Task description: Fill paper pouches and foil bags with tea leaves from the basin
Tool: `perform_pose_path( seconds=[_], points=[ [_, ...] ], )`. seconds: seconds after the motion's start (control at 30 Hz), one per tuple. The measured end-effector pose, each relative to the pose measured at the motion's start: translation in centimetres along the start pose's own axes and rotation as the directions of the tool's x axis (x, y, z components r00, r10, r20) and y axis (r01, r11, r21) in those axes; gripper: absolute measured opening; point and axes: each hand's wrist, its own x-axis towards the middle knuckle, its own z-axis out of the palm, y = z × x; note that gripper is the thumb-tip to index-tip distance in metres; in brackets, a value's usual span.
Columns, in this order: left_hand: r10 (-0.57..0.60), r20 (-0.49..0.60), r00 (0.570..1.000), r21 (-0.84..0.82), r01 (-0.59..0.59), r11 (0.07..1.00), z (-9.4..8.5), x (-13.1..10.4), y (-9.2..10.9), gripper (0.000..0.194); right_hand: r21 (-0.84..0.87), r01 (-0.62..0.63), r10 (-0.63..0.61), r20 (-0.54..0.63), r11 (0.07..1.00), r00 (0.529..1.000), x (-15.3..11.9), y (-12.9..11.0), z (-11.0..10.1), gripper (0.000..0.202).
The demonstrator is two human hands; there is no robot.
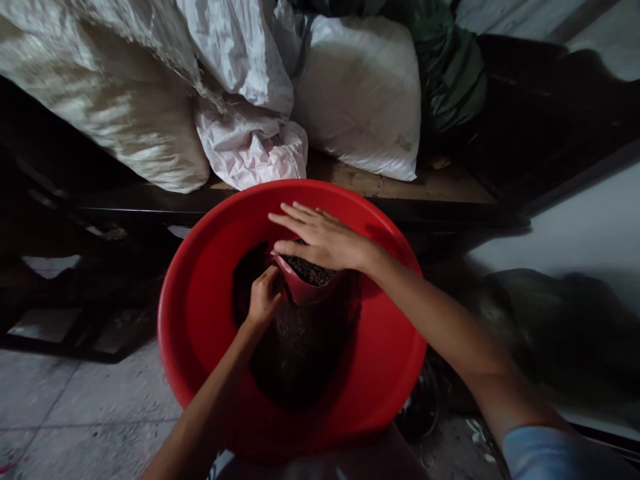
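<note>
A pinkish-red container (pixel 307 292), filled to near its rim with dark, grainy loose material (pixel 313 272), is held inside a large red tub (pixel 193 313). My left hand (pixel 265 297) is closed on the container's left edge; its fingertips are partly hidden. Over the container's top lies my right hand (pixel 320 240), open and flat with fingers stretched to the left, its palm at or just above the loose material. Whether the palm touches it, I cannot tell. More dark loose material (pixel 295 360) covers the tub's bottom.
Behind the tub, a dark wooden bench or shelf (pixel 450 183) carries a large cream sack (pixel 135 113), a crumpled white bag (pixel 255 147), a full white sack (pixel 360 93) and a dark green bag (pixel 450 73). Tiled floor (pixel 105 393) shows at left, a pale wall (pixel 585 233) at right.
</note>
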Motion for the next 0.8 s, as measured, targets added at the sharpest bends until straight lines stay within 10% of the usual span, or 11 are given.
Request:
perform_pose_path(
  seconds=[0.23, 0.37, 0.6, 0.73, 0.8],
  points=[
    [-0.067, -0.086, 0.994, -0.050, 0.063, 0.997, 0.8, -0.8, -0.2, 0.012, -0.065, 0.052, -0.043, 0.129, 0.997, 0.991, -0.3, -1.0, 0.5, 0.076],
    [-0.080, -0.067, 0.995, -0.064, 0.076, 0.995, 0.6, -1.0, 0.0, 0.024, -0.098, 0.042, -0.049, -0.068, 0.994, 0.996, 0.0, -0.5, -0.6, 0.079],
    [-0.052, -0.135, 0.989, -0.029, 0.048, 0.998, 0.4, -1.3, 0.2, 0.010, -0.086, -0.037, 0.043, 0.062, 0.996, 0.997, 0.2, 1.3, 3.6, 0.071],
    [0.082, -0.558, 0.826, 0.020, -0.085, 0.996, -0.7, -0.5, 3.3, 0.021, 0.039, -0.049, 0.045, 0.107, 0.998, 0.993, 0.3, 1.5, 2.4, 0.077],
    [0.321, -0.584, 0.745, 0.144, -0.294, 0.945, -1.6, 0.9, 6.3, 0.027, 0.174, -0.033, 0.028, 0.035, 0.984, 0.999, -0.1, 1.7, 0.2, 0.080]
  ],
)
